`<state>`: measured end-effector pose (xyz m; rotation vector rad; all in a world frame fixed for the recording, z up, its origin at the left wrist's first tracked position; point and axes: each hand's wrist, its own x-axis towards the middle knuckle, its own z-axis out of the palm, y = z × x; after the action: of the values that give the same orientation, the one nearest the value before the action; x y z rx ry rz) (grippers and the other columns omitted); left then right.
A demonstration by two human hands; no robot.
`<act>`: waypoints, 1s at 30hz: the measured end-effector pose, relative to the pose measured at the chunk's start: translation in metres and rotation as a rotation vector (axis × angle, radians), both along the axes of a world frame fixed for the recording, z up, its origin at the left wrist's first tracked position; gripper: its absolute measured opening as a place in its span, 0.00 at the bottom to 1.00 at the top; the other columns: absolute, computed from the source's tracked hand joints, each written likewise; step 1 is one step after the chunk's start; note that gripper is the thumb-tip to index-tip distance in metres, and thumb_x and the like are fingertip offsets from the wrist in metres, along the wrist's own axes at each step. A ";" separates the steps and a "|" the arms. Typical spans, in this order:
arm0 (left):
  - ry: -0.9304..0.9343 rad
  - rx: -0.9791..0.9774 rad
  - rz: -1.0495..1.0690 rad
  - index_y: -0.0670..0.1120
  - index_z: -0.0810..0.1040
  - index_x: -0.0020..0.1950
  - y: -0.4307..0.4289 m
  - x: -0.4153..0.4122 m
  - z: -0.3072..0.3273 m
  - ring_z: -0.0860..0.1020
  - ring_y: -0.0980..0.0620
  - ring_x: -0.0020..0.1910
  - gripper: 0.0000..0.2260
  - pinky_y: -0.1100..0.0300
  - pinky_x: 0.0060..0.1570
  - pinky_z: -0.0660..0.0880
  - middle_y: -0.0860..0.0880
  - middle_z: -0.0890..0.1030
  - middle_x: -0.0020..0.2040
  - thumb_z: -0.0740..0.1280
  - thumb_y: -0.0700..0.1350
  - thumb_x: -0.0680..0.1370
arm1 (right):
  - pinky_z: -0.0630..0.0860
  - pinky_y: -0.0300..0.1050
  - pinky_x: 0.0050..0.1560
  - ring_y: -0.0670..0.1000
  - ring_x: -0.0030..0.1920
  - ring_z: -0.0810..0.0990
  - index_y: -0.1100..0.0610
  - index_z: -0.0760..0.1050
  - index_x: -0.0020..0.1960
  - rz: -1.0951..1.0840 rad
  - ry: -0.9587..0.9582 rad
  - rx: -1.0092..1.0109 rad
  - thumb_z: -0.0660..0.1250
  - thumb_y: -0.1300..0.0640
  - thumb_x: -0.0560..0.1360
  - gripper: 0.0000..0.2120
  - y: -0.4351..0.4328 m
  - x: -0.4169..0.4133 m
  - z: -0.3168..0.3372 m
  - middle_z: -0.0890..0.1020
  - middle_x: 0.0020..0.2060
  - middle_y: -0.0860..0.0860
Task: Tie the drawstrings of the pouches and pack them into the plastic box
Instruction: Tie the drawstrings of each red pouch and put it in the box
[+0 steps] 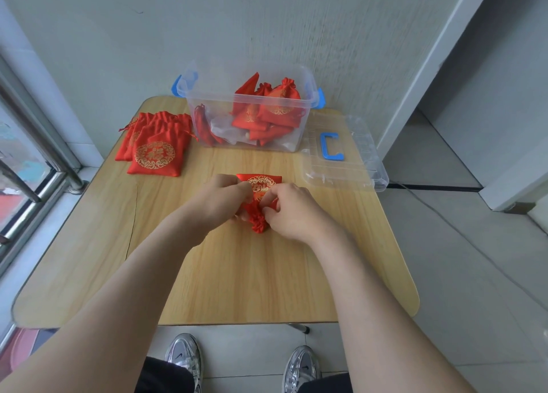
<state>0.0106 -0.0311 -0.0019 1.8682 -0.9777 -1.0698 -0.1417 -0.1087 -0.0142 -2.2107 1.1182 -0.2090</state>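
A red pouch with a gold emblem [262, 185] lies in the middle of the wooden table [225, 274], its gathered mouth towards me. My left hand [221, 199] and my right hand [289, 211] both pinch its red drawstrings at the bunched neck. A stack of flat red pouches [154, 146] lies at the back left. The clear plastic box [246, 101] with blue latches stands at the back and holds several tied red pouches [275, 107].
The box's clear lid with a blue handle [344, 155] lies at the table's right edge. A window with metal rails [35, 155] is on the left, a wall behind. My shoes [184, 357] show under the front edge.
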 end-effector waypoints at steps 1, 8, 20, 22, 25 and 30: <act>0.068 -0.009 0.023 0.40 0.79 0.45 -0.001 -0.001 0.000 0.81 0.48 0.38 0.07 0.52 0.41 0.74 0.44 0.82 0.40 0.64 0.41 0.80 | 0.67 0.34 0.33 0.42 0.38 0.74 0.49 0.82 0.53 0.002 -0.002 0.002 0.67 0.58 0.82 0.07 0.000 0.001 0.000 0.75 0.37 0.42; 0.437 0.045 0.156 0.38 0.81 0.54 -0.004 -0.006 -0.001 0.79 0.50 0.32 0.07 0.58 0.30 0.76 0.43 0.86 0.47 0.65 0.39 0.82 | 0.76 0.42 0.43 0.49 0.46 0.79 0.48 0.79 0.50 -0.052 -0.058 0.000 0.71 0.56 0.78 0.04 0.002 0.001 0.000 0.78 0.42 0.44; 0.014 0.021 0.002 0.42 0.75 0.49 -0.007 -0.013 -0.012 0.73 0.46 0.34 0.11 0.52 0.37 0.72 0.43 0.76 0.38 0.56 0.43 0.86 | 0.67 0.30 0.28 0.39 0.30 0.76 0.50 0.85 0.48 -0.139 -0.218 0.143 0.76 0.50 0.78 0.04 -0.003 0.007 -0.001 0.79 0.32 0.43; -0.091 0.020 -0.011 0.42 0.74 0.48 -0.006 -0.014 -0.011 0.74 0.45 0.35 0.11 0.53 0.38 0.73 0.44 0.77 0.36 0.56 0.44 0.85 | 0.66 0.28 0.26 0.38 0.25 0.74 0.51 0.86 0.45 -0.165 -0.248 0.132 0.79 0.52 0.75 0.04 -0.003 0.007 -0.001 0.76 0.26 0.40; -0.068 0.048 -0.026 0.40 0.76 0.51 -0.005 -0.013 -0.009 0.78 0.45 0.35 0.11 0.54 0.36 0.75 0.38 0.82 0.40 0.56 0.43 0.84 | 0.68 0.28 0.28 0.39 0.30 0.77 0.49 0.85 0.37 -0.224 -0.266 0.128 0.80 0.55 0.72 0.06 -0.004 0.006 0.002 0.80 0.28 0.42; 0.223 0.049 0.030 0.39 0.75 0.53 -0.005 -0.010 -0.005 0.77 0.46 0.31 0.08 0.53 0.33 0.78 0.39 0.81 0.45 0.58 0.39 0.86 | 0.80 0.40 0.40 0.47 0.45 0.85 0.53 0.87 0.38 -0.315 -0.294 0.205 0.77 0.57 0.71 0.03 -0.004 0.008 0.003 0.88 0.38 0.46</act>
<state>0.0005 -0.0360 -0.0069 1.7518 -0.7992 -1.2633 -0.1336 -0.1125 -0.0113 -1.7509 1.2532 -0.5125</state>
